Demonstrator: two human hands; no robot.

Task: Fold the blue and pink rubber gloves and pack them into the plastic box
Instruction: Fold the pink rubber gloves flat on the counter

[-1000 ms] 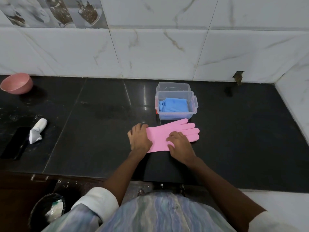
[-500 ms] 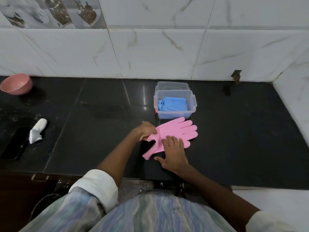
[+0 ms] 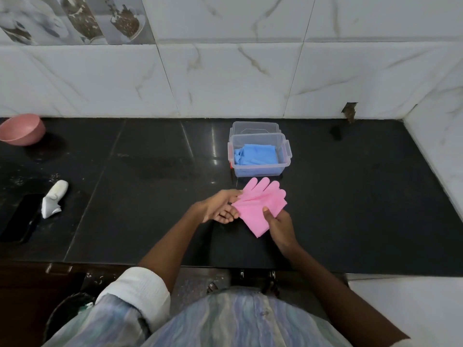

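Observation:
A pink rubber glove (image 3: 258, 206) is held just in front of the clear plastic box (image 3: 285, 152), its fingers pointing toward the box and its cuff end doubled under. My left hand (image 3: 220, 206) grips the glove's left edge with the palm turned up. My right hand (image 3: 279, 227) pinches the glove's near right side, thumb on top. Folded blue gloves (image 3: 255, 156) lie inside the box. The box's clear lid (image 3: 254, 127) sits right behind it.
On the black counter (image 3: 150, 196) a pink bowl (image 3: 22, 130) stands at the far left. A crumpled white tube (image 3: 53, 199) and a black phone (image 3: 21, 216) lie at the left. The tiled wall borders the back and right. A dark bin (image 3: 67, 311) sits below left.
The pink glove lay flat and stretched out a second ago. Both hands have since lifted it and folded the cuff end over, so it is now shorter and bunched between my hands.

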